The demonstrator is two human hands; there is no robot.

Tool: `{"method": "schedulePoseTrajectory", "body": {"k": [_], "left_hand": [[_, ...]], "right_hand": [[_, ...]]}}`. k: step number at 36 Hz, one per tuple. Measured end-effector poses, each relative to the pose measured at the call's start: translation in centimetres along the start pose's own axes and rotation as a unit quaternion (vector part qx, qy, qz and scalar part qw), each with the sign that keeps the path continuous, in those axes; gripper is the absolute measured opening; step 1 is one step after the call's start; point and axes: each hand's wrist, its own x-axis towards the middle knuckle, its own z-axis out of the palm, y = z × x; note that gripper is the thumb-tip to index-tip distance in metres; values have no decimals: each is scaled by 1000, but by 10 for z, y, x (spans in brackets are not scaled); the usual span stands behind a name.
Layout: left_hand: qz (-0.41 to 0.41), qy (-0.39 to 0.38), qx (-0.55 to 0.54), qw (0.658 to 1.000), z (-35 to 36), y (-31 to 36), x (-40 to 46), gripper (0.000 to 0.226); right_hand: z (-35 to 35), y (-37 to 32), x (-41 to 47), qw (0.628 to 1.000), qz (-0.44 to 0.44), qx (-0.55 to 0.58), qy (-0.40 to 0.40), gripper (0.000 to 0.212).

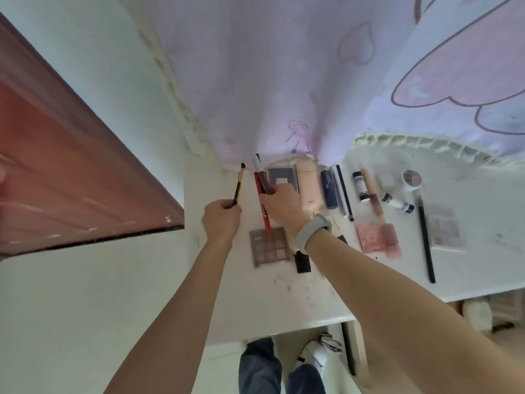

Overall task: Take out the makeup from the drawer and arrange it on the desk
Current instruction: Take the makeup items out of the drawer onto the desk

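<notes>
Head view: left hand (221,218) grips brush (239,186) near desk (284,294) edge; right hand (281,204) grips pen (262,174).

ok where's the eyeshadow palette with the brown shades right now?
In the head view the eyeshadow palette lies flat on the white desk, just left of the right wrist, with the red pencil tip overlapping its top edge and a small black case at its lower right.
</notes>
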Motion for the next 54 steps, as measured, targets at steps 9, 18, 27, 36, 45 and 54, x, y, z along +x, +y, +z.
{"method": "schedulePoseTrajectory", "body": {"k": [9,18,27,36,45,54], "left_hand": [[7,9,26,1000,0,-6,21,29],[56,42,103,992,6,-7,20,16],[105,102,-23,989,5,-16,8,12],[128,92,53,986,9,-22,7,4],[206,-29,236,949,8,-19,14,37],[268,-49,401,874,14,-24,10,55]], "right_hand": [[11,-5,5,995,-11,-90,33,28],[20,4,-1,981,-62,-148,105,24],[17,9,-7,976,-130,-105,139,46],[15,19,-8,952,-161,-231,122,42],[-11,20,-6,924,-7,379,47,33],[-41,49,-18,848,17,528,47,28]]}}
